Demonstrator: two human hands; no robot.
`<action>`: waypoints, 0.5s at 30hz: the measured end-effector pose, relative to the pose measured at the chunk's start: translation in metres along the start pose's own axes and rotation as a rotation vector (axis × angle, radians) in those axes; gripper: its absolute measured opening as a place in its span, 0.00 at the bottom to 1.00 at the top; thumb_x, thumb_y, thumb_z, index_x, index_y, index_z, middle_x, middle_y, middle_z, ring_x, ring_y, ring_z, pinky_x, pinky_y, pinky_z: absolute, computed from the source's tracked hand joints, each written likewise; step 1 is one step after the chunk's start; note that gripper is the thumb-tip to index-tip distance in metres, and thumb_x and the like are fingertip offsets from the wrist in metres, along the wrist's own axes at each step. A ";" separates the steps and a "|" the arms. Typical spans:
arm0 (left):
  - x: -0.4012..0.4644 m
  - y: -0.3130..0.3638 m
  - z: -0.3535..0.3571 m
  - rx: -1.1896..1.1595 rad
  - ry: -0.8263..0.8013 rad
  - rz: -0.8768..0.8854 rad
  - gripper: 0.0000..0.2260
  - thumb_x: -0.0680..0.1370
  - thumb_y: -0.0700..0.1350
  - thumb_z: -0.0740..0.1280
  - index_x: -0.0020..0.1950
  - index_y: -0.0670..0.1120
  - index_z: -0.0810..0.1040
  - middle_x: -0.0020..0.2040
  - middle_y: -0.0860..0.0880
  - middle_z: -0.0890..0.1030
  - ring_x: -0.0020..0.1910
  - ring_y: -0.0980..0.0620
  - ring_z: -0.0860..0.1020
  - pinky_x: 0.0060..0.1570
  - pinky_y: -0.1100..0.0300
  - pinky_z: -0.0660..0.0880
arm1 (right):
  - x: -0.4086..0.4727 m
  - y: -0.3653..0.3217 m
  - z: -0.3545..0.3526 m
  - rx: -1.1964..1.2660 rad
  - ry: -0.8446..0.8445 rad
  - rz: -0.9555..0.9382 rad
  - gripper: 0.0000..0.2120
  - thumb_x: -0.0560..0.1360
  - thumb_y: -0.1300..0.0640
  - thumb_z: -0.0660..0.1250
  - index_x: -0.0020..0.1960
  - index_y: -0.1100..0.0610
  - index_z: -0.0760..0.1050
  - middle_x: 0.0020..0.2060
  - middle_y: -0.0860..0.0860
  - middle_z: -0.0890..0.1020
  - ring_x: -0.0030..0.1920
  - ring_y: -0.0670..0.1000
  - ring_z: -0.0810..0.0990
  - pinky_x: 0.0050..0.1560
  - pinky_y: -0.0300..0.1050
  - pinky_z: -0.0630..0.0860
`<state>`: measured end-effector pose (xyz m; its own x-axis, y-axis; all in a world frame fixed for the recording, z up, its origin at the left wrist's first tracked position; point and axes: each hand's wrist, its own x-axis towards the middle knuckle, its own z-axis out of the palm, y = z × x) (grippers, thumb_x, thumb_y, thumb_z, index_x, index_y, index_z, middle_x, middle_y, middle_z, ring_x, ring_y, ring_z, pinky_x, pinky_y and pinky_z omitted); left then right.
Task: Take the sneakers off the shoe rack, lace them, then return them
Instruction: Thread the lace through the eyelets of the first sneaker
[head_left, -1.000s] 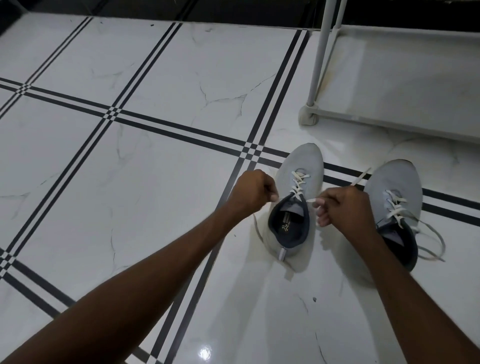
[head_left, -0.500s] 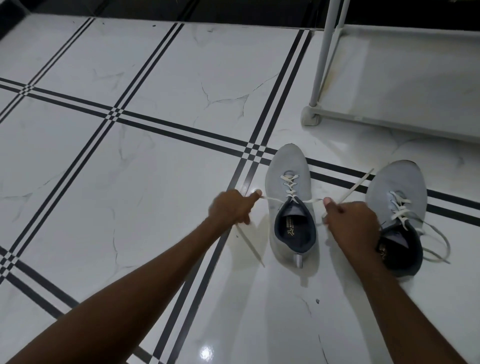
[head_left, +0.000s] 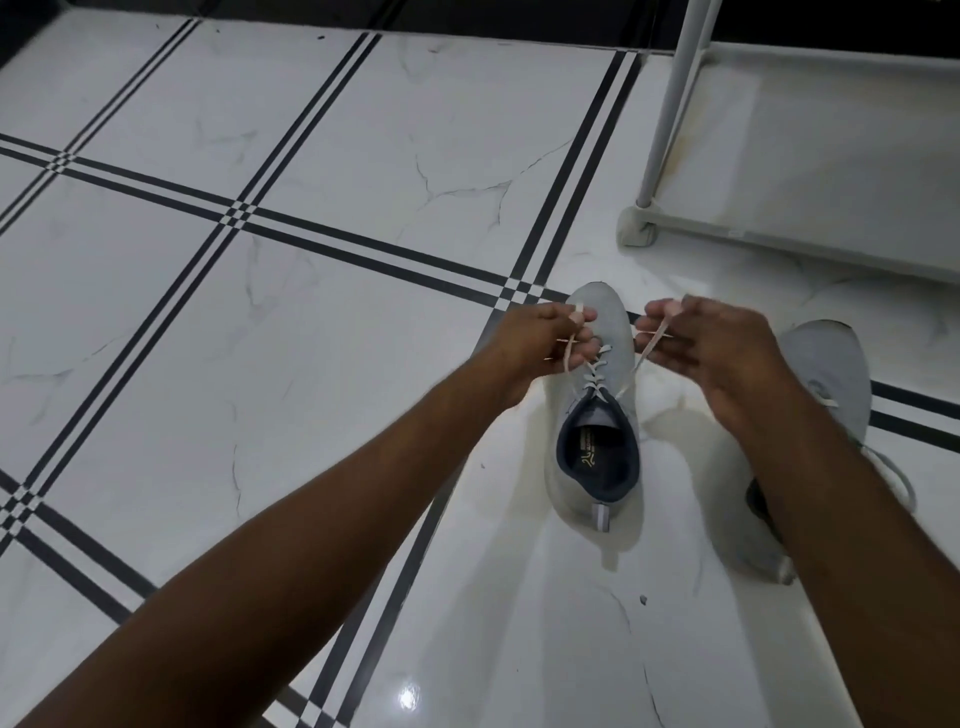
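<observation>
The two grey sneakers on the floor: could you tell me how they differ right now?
The near sneaker has both lace ends held up, one in the left hand, one in the right hand; the far sneaker has loose laces on the floor. The near one shows fully; the far one is partly hidden by the right forearm. Both are grey.

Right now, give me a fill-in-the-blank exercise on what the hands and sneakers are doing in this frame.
1. Both hands pull lace ends of the sneaker that lies on the ____.
2. The left hand and right hand each grip one ____ end.
3. The second sneaker is partly hidden behind the ____ arm.
4. The shoe rack shelf in view holds ____ sneakers.

Missing words: floor; lace; right; no
</observation>
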<state>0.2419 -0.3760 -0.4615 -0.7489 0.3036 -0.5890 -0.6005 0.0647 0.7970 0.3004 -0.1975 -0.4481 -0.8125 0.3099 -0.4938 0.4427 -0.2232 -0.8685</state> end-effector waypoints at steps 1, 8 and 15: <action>-0.001 0.002 0.001 0.137 -0.011 0.047 0.09 0.81 0.40 0.65 0.57 0.37 0.81 0.40 0.46 0.82 0.35 0.53 0.81 0.34 0.65 0.77 | -0.001 -0.009 0.000 -0.052 -0.014 -0.070 0.08 0.79 0.60 0.65 0.46 0.58 0.82 0.43 0.56 0.86 0.46 0.56 0.86 0.50 0.48 0.82; -0.005 0.011 0.013 0.572 -0.225 0.128 0.07 0.77 0.42 0.71 0.52 0.41 0.85 0.35 0.49 0.81 0.29 0.56 0.74 0.31 0.65 0.73 | 0.016 -0.028 0.016 -0.319 -0.142 -0.286 0.06 0.76 0.56 0.70 0.47 0.54 0.86 0.45 0.52 0.88 0.50 0.53 0.86 0.54 0.51 0.82; -0.006 0.027 0.003 0.522 -0.200 0.108 0.14 0.78 0.52 0.70 0.34 0.48 0.82 0.28 0.49 0.75 0.24 0.55 0.67 0.29 0.62 0.67 | 0.027 -0.003 0.010 -0.462 -0.259 -0.068 0.10 0.78 0.56 0.69 0.49 0.61 0.84 0.39 0.58 0.87 0.32 0.56 0.83 0.31 0.45 0.81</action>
<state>0.2307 -0.3732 -0.4363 -0.7006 0.5053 -0.5038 -0.2671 0.4690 0.8418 0.2734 -0.1980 -0.4581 -0.8863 0.0579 -0.4595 0.4592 0.2379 -0.8559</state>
